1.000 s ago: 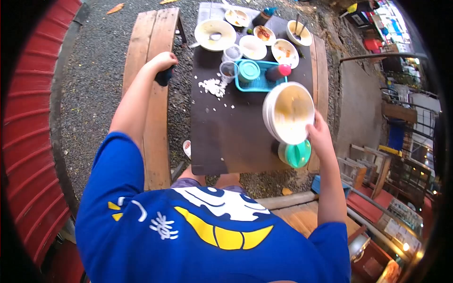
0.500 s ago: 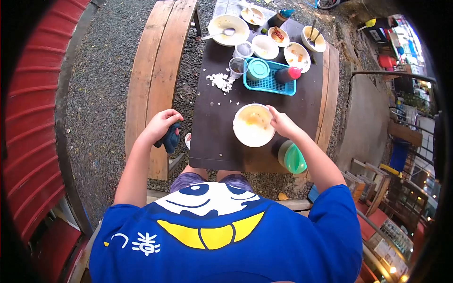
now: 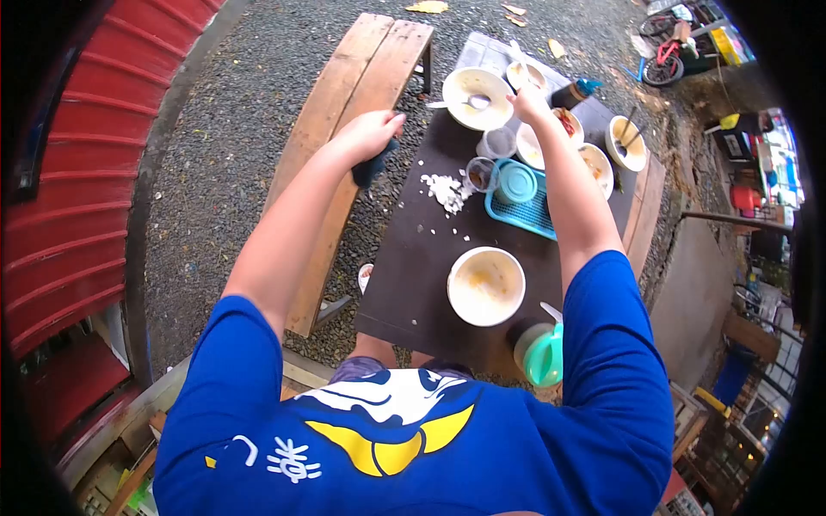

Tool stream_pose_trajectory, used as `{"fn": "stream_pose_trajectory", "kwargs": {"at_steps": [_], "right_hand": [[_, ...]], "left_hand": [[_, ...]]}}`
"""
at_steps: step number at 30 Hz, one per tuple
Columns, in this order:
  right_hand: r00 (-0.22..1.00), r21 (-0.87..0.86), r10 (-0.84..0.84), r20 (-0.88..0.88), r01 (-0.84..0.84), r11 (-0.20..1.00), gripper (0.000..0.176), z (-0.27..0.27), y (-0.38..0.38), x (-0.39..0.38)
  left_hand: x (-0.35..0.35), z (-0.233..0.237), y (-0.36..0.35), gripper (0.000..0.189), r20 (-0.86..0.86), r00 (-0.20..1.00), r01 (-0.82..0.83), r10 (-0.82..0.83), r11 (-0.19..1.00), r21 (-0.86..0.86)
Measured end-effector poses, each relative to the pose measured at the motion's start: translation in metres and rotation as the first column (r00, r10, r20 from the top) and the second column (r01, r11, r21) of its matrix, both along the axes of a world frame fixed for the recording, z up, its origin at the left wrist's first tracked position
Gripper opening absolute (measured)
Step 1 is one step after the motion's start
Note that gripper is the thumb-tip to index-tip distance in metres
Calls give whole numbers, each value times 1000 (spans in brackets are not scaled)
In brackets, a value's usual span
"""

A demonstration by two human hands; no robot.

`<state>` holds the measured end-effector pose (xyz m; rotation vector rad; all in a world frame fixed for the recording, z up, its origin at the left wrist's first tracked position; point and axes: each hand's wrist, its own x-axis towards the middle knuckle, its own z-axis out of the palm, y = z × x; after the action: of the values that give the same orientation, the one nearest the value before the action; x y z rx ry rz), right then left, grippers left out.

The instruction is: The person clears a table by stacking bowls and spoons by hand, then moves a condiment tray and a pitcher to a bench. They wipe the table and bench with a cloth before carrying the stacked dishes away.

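In my left hand [image 3: 372, 136], closed beside the table's left edge, hangs a dark blue cloth [image 3: 368, 169]. My right hand [image 3: 529, 105] reaches across to the far end of the table. Its fingertips are right between the rim of the large white bowl [image 3: 460, 84], which has a spoon [image 3: 478, 101] in it, and a smaller bowl [image 3: 535, 75] with food remains; the fingers are mostly hidden. Closer to me, a soiled white bowl [image 3: 486, 286] stands on the dark table [image 3: 413, 288], untouched. Beside it is a pitcher with a green lid [image 3: 542, 354].
A blue basket [image 3: 521, 218] holds a round teal-lidded container [image 3: 517, 181]. Clear plastic cups [image 3: 496, 144], crumpled white bits [image 3: 446, 193], used bowls [image 3: 631, 155] and a blue-capped bottle [image 3: 572, 92] crowd the far half. A wooden bench [image 3: 348, 95] runs along the left.
My right hand has let go of the near bowl and moved forward to the far bowls. My left hand has moved forward with the cloth. The view has shifted.
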<state>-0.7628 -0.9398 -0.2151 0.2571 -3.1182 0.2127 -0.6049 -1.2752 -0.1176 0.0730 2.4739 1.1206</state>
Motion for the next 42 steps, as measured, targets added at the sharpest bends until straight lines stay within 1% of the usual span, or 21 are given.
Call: {"fn": "stream_pose_trajectory", "kwargs": {"at_steps": [1, 2, 3, 6, 8, 9, 11, 12, 13, 15, 17, 18, 19, 20, 22, 24, 29, 33, 38, 41, 42], "right_hand": [[996, 15, -17, 89, 15, 1000, 35, -4, -3, -8], [984, 35, -36, 177, 31, 999, 41, -5, -7, -14], [963, 58, -62, 262, 49, 997, 48, -7, -9, -20], [990, 43, -36, 133, 31, 999, 48, -17, -8, -17], [983, 21, 29, -180, -25, 999, 22, -20, -9, -10], [942, 26, 54, -333, -48, 998, 21, -12, -13, -3], [988, -105, -3, -157, -13, 994, 22, 18, -20, 3], [996, -184, -17, -90, 0, 983, 23, 32, -22, 6], [986, -229, 16, -165, -54, 972, 23, 45, -22, 13], [987, -332, 35, -157, -86, 939, 22, 70, -18, 31], [969, -394, 61, -239, -154, 906, 23, 120, -13, 83], [976, -387, 50, -211, -130, 913, 23, 136, -7, 108], [984, -393, 78, -162, -136, 909, 22, 156, -1, 136], [992, -420, 71, -101, -107, 901, 22, 164, 8, 163], [991, -380, 51, 126, 0, 925, 17, 188, 20, 221], [969, -501, 122, 215, 2, 866, 15, 201, 29, 274], [880, -259, 168, 444, -53, 964, 16, 165, 50, 352], [872, -279, 252, 419, -140, 950, 19, 127, 54, 369], [841, -431, 312, 442, -106, 896, 17, 114, 64, 351], [821, -438, 233, 521, 24, 899, 22, 137, 79, 331], [759, -415, 138, 636, 186, 890, 28, 164, 92, 313]], "left_hand": [[-21, -2, 7, 49, 22, 1000, 24, -22, 996, -81], [-40, -12, 14, 57, -58, 996, 48, -62, 977, -207], [-55, -10, 22, 60, 58, 995, 97, -85, 963, -251], [-87, -33, 34, 55, 89, 976, 215, -199, 949, -230], [-99, -47, 35, 49, 53, 967, 253, -248, 956, -148], [-104, -50, 34, 46, 21, 974, 225, -224, 967, -119], [-107, -55, 30, 39, -25, 983, 178, -180, 982, -62], [-103, -36, 29, 32, -19, 980, 199, -200, 978, -61], [-97, -21, 27, 32, -52, 974, 214, -219, 973, -80], [-75, 14, 28, 33, -34, 992, 126, -125, 990, 55], [-37, 71, 22, 36, -12, 978, 210, -210, 974, 85], [-6, 97, 24, 35, -16, 990, 139, -138, 981, 133], [21, 120, 24, 33, 55, 991, 108, -118, 980, 166], [50, 126, 24, 31, 189, 981, -14, -39, 963, 269], [103, 151, 25, 30, 314, 947, -23, -62, 965, 261], [150, 154, 27, 30, 448, 891, -93, -66, 942, 323], [225, 109, 40, 31, 591, 791, -101, -156, 920, 378], [249, 87, 66, 30, 546, 827, -13, -138, 964, 264], [261, 65, 87, 32, 576, 814, -75, -72, 971, 227], [267, 57, 93, 31, 562, 823, -38, -80, 980, 196], [268, 63, 97, 32, 592, 804, -75, -55, 979, 192]]}}
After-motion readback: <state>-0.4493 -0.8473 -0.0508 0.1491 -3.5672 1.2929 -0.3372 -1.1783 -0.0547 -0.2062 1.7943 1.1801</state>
